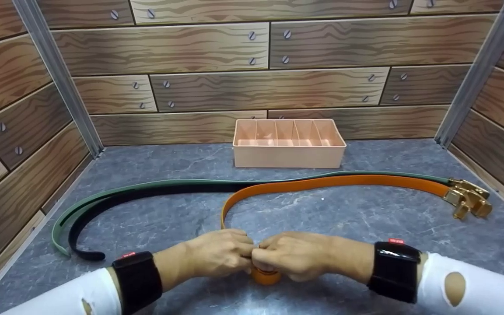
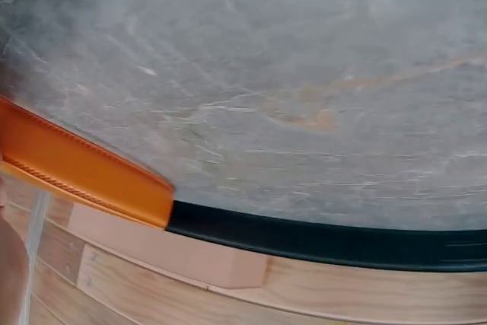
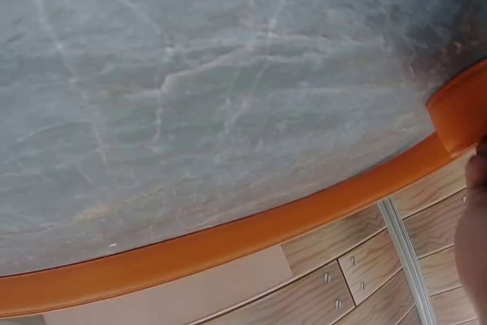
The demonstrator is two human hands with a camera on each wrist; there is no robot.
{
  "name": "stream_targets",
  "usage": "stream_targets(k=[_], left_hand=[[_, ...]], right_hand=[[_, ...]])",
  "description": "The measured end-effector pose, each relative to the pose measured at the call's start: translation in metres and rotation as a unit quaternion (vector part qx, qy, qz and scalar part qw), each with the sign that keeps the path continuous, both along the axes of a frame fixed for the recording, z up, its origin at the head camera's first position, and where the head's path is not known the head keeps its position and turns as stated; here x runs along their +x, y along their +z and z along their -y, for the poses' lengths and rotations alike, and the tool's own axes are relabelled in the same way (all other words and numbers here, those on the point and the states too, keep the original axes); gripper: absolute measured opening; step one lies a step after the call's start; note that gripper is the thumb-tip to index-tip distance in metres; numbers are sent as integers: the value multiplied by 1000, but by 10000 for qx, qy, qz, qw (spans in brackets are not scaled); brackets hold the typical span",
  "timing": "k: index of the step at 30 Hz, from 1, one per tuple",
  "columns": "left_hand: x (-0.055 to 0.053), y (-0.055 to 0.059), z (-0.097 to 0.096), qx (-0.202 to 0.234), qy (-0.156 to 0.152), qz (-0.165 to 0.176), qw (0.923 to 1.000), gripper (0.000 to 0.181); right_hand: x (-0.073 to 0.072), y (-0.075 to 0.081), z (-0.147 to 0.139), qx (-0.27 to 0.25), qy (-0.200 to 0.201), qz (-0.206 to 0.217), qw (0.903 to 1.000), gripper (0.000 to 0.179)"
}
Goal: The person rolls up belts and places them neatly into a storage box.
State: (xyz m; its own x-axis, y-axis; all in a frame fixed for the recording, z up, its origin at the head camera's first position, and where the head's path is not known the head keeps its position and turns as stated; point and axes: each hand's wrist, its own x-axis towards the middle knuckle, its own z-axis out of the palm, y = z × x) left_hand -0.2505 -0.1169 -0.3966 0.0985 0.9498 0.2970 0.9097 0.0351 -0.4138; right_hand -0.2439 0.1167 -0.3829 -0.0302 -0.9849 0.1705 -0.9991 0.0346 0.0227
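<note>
In the head view, an orange belt (image 1: pixel 348 180) runs on edge from the right and curves toward the front centre, where its near end is rolled into a small coil (image 1: pixel 265 276). My left hand (image 1: pixel 217 253) and right hand (image 1: pixel 300 253) meet at that coil, both with curled fingers gripping the belt. The fingertips are partly hidden. The right wrist view shows the coil (image 3: pixel 460 112) at its right edge, beside my fingers. Behind the orange belt lie a black belt (image 1: pixel 147 192) and a green belt (image 1: pixel 182 181), curving round at the left.
Gold buckles (image 1: pixel 468 199) lie bunched at the right end of the belts. A pink divided box (image 1: pixel 287 156) stands at the back of the grey marbled table (image 1: pixel 169 159). Wood-patterned walls (image 1: pixel 217 89) enclose the back and both sides.
</note>
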Motion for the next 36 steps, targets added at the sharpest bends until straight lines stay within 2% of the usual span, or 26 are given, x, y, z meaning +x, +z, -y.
stream_targets(k=[2, 3, 6, 8, 10, 12, 16, 19, 25, 30, 32, 36], left_hand=[[1, -2, -3, 59, 31, 143, 9999, 20], [2, -3, -4, 151, 71, 349, 9993, 18], [4, -8, -8, 537, 191, 759, 9955, 19], [6, -10, -10, 768, 294, 756, 9937, 22], [7, -10, -12, 875, 437, 709, 9927, 26], [8, -10, -11, 792, 565, 630, 9933, 29], [7, -8, -7, 267, 719, 560, 9955, 37], [8, -8, -6, 71, 834, 375, 9958, 36], [14, -13, -10, 393, 1315, 302, 9901, 29], [22, -14, -17, 137, 1567, 257, 9872, 30], [25, -14, -19, 155, 1628, 323, 9860, 31], [30, -17, -21, 537, 1671, 610, 9826, 34]], right_hand=[[2, 1, -2, 17, -172, 315, 9994, 8], [3, 1, -3, 23, -282, 430, 9987, 9], [8, -1, -6, -61, -860, 799, 9931, 29], [10, -5, -8, -208, -1231, 1026, 9869, 38], [9, -9, -10, -413, -1402, 1179, 9822, 39], [6, -13, -11, -600, -1295, 1149, 9831, 37], [-2, -17, -17, -802, -813, 794, 9903, 35], [-5, -16, -21, -774, -717, 745, 9916, 36], [0, -10, -22, -372, -1256, 917, 9871, 36], [6, -9, -25, -152, -1576, 605, 9855, 40], [8, -10, -25, -183, -1633, 724, 9838, 41], [10, -12, -23, -327, -1738, 1186, 9771, 46]])
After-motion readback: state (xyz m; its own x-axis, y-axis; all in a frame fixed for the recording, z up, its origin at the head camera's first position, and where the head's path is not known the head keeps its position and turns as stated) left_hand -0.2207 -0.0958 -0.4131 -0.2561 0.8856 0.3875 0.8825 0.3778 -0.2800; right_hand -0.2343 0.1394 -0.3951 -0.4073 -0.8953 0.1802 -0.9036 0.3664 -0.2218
